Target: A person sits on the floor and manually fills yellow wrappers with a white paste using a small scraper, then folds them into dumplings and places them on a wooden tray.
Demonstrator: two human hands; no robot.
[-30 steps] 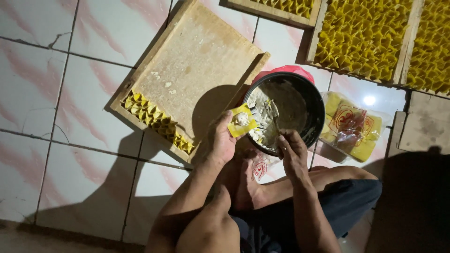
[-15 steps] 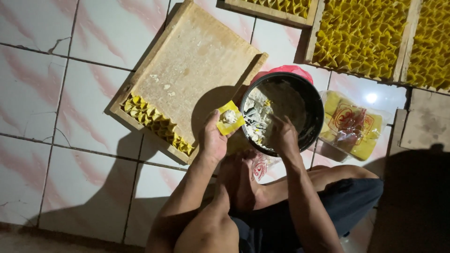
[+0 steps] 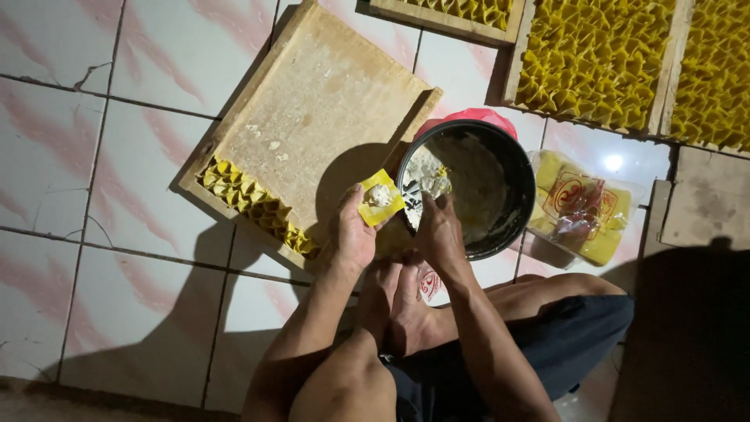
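Observation:
My left hand (image 3: 353,234) holds a square yellow wrapper (image 3: 380,198) with a small lump of pale filling on it, just left of a black bowl (image 3: 512,168). My right hand (image 3: 439,227) reaches over the bowl's near rim, its fingertips on the pale filling (image 3: 428,176) inside; whether it holds a tool I cannot tell. Left of the hands lies a wooden tray (image 3: 328,101) with a row of folded yellow dumplings (image 3: 254,207) along its near edge.
A clear packet of yellow wrappers (image 3: 582,207) lies right of the bowl. Wooden trays packed with folded dumplings (image 3: 594,62) line the back right. My bare feet (image 3: 394,301) and crossed legs rest on the tiled floor (image 3: 94,148). A red lid (image 3: 473,117) shows behind the bowl.
My right hand has moved from beside the bowl into it, onto the filling. A lump of filling now sits on the wrapper in my left hand.

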